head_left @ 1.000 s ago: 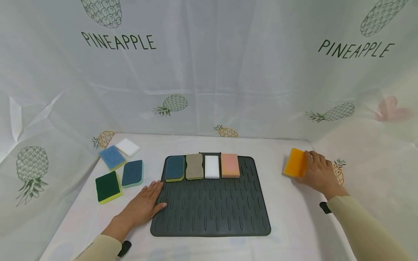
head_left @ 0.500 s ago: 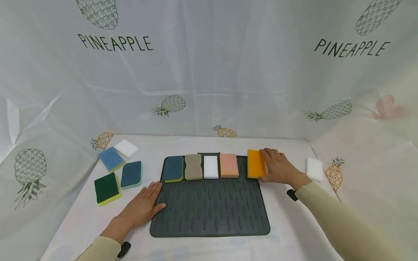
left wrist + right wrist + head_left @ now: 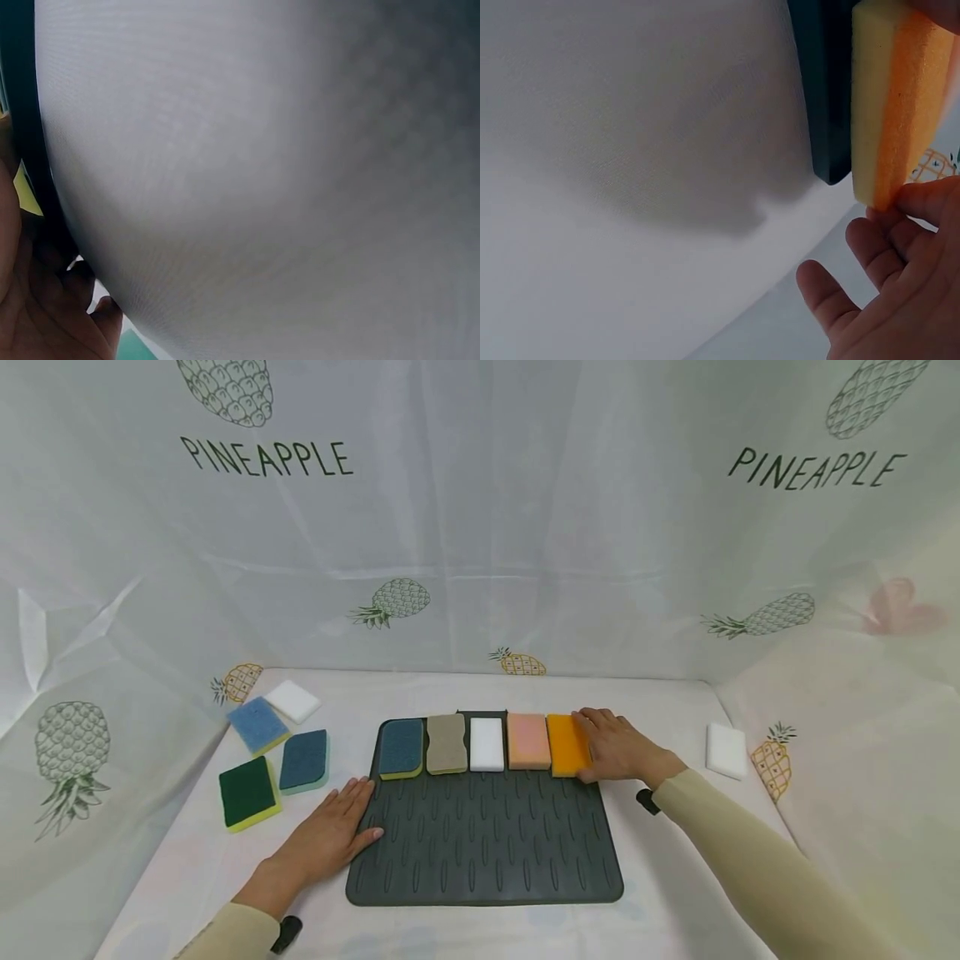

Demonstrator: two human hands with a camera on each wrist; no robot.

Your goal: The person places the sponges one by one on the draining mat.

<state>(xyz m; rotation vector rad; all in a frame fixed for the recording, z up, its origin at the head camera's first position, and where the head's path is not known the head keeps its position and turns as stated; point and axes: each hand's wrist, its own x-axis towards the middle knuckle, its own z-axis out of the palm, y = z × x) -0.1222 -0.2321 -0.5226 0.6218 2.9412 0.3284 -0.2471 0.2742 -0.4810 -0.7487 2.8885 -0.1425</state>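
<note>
The right hand (image 3: 618,747) grips an orange sponge (image 3: 568,746) at the mat's upper right corner, beside a pink sponge (image 3: 528,741). In the right wrist view the orange sponge (image 3: 904,97) shows a pale yellow layer against the dark mat (image 3: 821,90), with fingers of the hand (image 3: 900,277) at its end. The left hand (image 3: 322,839) rests with straight fingers on the left edge of the grey mat (image 3: 487,843). Along the mat's top, left of the pink one, lie a blue sponge (image 3: 401,747), a beige sponge (image 3: 447,743) and a white sponge (image 3: 487,744).
Left of the mat lie a dark green sponge (image 3: 249,793), a teal-edged blue sponge (image 3: 304,760), a light blue sponge (image 3: 258,724) and a white sponge (image 3: 293,701). Another white sponge (image 3: 726,750) lies at the far right. A pineapple-print curtain (image 3: 480,527) stands behind.
The right hand has carried the orange sponge leftward from the table's right side to the mat, next to the pink one. The white sponge at the right came into view. The left hand stayed put.
</note>
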